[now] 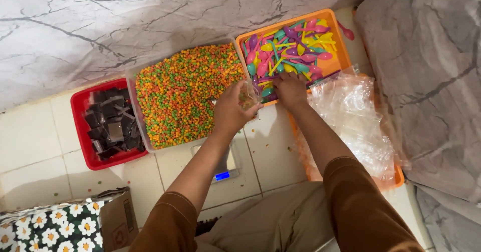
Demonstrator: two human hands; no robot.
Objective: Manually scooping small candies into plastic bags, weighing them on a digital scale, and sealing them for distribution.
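- Left hand (229,112) is closing its fingers around a small clear bag (247,97) partly filled with coloured pellets, holding it over the right edge of the clear tub (138,79), beside the orange tray.
- Right hand (289,89) is reaching into the near edge of the orange tray (343,56), fingers curling down among the plastic spoons (288,51); cannot tell whether they are already pinching one.
- Risk: the bag is looking tilted and its mouth is hard to see; if the grip is slackening, pellets could be spilling onto the tiled floor (30,136), where a few strays are already lying near the tray's near-left corner.
- Risk: the spoons are lying tangled, so the right hand could be dragging up several at once or flicking one over the tray rim; one pink spoon (346,32) is already lying outside the far-right corner.
- Risk: the right forearm is passing close to the heap of empty clear bags (350,121) on the second tray at the right, and a sleeve could be sweeping some off.
- Digital scale (225,168) is sitting under the left forearm, near the tub's near edge; an arm knock could be shifting it.
- Red tub (79,131) of dark packets (111,126) is sitting by the clear tub's left edge, well apart from both hands.
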